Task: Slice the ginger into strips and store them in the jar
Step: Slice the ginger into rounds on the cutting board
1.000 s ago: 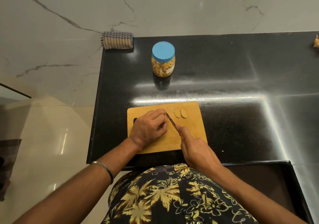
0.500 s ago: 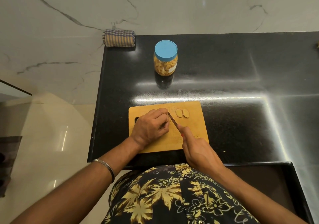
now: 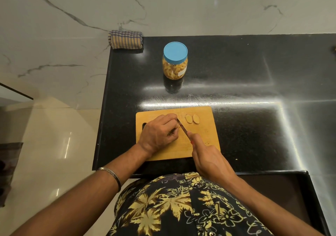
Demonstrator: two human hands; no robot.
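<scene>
Under the curled left hand (image 3: 160, 135) the ginger is hidden — right hand (image 3: 209, 161) grips the knife (image 3: 182, 128); lidded jar (image 3: 175, 61) holds yellow pieces.

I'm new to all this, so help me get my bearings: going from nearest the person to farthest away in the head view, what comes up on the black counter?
Right hand gripping the knife → cutting board → two ginger slices → blue-lidded jar → folded checked cloth.
</scene>
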